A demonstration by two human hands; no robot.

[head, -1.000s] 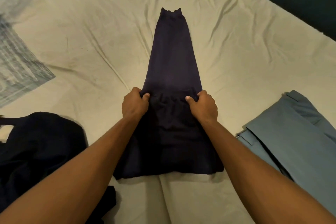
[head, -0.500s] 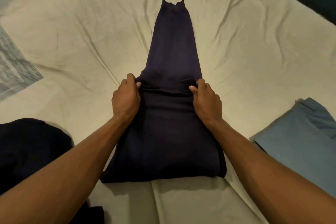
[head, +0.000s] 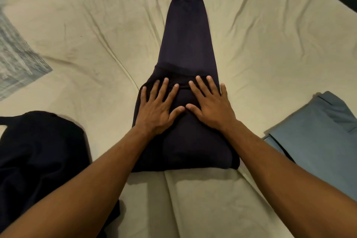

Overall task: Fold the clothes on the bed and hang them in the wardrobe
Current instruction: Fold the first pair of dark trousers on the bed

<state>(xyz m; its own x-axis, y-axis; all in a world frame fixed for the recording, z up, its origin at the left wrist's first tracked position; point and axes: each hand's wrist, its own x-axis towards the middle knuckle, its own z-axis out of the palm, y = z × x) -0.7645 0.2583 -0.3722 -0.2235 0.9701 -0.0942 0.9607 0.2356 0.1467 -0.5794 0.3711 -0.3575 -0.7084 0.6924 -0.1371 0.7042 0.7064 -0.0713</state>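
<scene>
Neither hand has a grip on anything: the left hand point(head: 157, 111) and the right hand point(head: 209, 106) both lie flat with fingers spread and straight, palms down on the dark purple garment point(head: 186, 48), thumbs nearly meeting at its middle. That flat pressure looks meant to set the crease where the near part has been folded up over the long part, so the doubled layer lies smooth rather than springing back. Reading from the left, a patterned grey-blue cloth point(head: 17, 63) lies at about nine to ten o'clock on the bed point(head: 77, 25); below it, at about eight o'clock, sits a crumpled black garment point(head: 40, 152), not yet folded by the look of it. The purple garment runs down the centre, its narrow end reaching toward twelve o'clock and its thicker folded end near six, squared to the person so both hands can work it evenly. At about four o'clock a light blue garment point(head: 316, 137) lies flat, well apart. No wardrobe shows, so hanging seems some way off.
</scene>
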